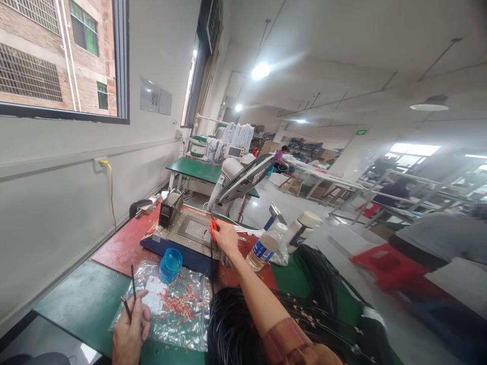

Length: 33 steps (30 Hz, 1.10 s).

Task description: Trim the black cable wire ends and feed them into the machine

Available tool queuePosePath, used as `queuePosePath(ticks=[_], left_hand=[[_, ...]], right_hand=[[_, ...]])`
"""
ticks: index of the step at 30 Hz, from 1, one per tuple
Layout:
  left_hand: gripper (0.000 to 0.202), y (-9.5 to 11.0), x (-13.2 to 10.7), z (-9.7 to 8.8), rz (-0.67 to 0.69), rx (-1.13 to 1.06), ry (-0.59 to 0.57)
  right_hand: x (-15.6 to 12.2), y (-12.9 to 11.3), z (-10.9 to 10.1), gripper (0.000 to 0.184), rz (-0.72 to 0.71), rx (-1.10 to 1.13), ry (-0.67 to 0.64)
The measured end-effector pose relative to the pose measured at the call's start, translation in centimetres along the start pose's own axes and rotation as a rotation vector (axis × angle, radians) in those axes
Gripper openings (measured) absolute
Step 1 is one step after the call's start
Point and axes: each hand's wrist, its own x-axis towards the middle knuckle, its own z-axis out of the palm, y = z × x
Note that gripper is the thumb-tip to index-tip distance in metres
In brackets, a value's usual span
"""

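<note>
My left hand (131, 324), low on the left, is closed around a black cable (133, 284) whose stripped ends stick up past the fingers, one with a reddish tip. Farther forward, my right hand (225, 237) grips red-handled scissors (214, 230); their blades are hard to make out. A black strand runs down beside that hand towards a coil of black cable (228, 324) under my forearm. Between my hands lies a clear plastic bag (160, 329) strewn with small red and yellow bits (178, 303). On its far edge stands a blue round cup (171, 264).
Beyond the bag sits a blue-based machine (178, 247) with a metal top. A bottle of clear liquid (262, 251) and a white container (304, 228) stand right of my arm. More black cable (319, 274) lies at right. A fan (247, 177) rises behind; a person sits far right.
</note>
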Motion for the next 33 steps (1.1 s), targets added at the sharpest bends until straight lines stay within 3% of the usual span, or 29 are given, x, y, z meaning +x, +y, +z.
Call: queuePosePath(ticks=[33], left_hand=[[0.056,0.00,-0.09,-0.10,0.009,0.003,-0.024]], right_hand=[[0.30,0.12,-0.38,0.017,-0.082,-0.047,-0.012]])
